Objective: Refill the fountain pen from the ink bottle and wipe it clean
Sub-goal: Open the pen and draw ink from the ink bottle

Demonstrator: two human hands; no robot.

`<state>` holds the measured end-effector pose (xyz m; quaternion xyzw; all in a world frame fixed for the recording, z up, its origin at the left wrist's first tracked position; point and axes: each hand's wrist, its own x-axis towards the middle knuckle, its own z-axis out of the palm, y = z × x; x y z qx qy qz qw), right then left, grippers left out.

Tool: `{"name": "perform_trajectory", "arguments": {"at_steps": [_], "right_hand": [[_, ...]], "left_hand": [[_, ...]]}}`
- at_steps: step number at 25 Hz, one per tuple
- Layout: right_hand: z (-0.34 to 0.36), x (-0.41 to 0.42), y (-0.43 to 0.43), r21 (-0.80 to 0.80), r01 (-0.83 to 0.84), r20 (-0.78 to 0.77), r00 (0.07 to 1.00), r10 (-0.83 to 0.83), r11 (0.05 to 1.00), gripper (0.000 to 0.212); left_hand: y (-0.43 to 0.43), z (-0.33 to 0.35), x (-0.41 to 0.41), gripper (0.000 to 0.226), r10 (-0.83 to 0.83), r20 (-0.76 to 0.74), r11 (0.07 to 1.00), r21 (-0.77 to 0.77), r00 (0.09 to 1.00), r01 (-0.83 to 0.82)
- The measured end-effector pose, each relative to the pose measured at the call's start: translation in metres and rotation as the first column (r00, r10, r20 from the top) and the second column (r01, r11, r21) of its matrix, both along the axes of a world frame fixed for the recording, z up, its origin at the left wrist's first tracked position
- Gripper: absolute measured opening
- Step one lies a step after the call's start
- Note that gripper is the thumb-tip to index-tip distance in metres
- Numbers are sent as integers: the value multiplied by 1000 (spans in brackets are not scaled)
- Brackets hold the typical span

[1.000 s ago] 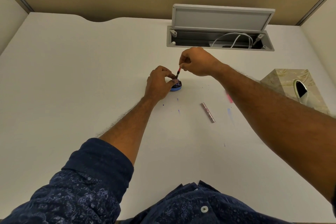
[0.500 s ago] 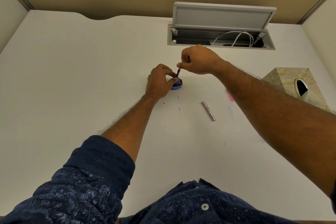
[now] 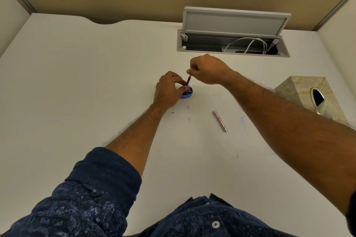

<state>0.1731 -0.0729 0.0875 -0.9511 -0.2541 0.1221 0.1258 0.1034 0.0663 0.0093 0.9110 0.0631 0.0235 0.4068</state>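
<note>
The left grip (image 3: pixel 167 90) holds the small dark ink bottle (image 3: pixel 188 92) on the white surface (image 3: pixel 77 82). The right grip (image 3: pixel 207 69) pinches the thin red-and-black fountain pen (image 3: pixel 188 80), its lower end at the bottle's mouth.

Dark ink bottle (image 3: pixel 187 93) on blue base, red-and-black pen (image 3: pixel 188 80), silver pen barrel (image 3: pixel 220 121), navy floral sleeve (image 3: pixel 86 198), white desk (image 3: pixel 77 82).

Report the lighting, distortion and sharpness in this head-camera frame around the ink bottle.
Head view: warm, even light with soft shadows and no hard glare on the desk; wide-angle stretch enlarges the near forearms; the left hand hides most of the ink bottle; the pen in the right hand is too small for detail.
</note>
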Motion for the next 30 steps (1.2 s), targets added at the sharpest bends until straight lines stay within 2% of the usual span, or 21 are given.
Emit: {"name": "perform_trajectory", "arguments": {"at_steps": [8,24,30], "right_hand": [[-11,4,3,-9,15,26,1000,-15,1000,33],[-11,2,2,-11,18,44,999,-18,1000,36],[-12,2,-8,76,97,-13,995,-96,992,45]], "left_hand": [[0,-2,2,24,-12,-6,1000,5,1000,12],[1,-1,1,25,-28,-8,1000,-2,1000,28],[3,2,1,25,-35,2,999,-12,999,35]]}}
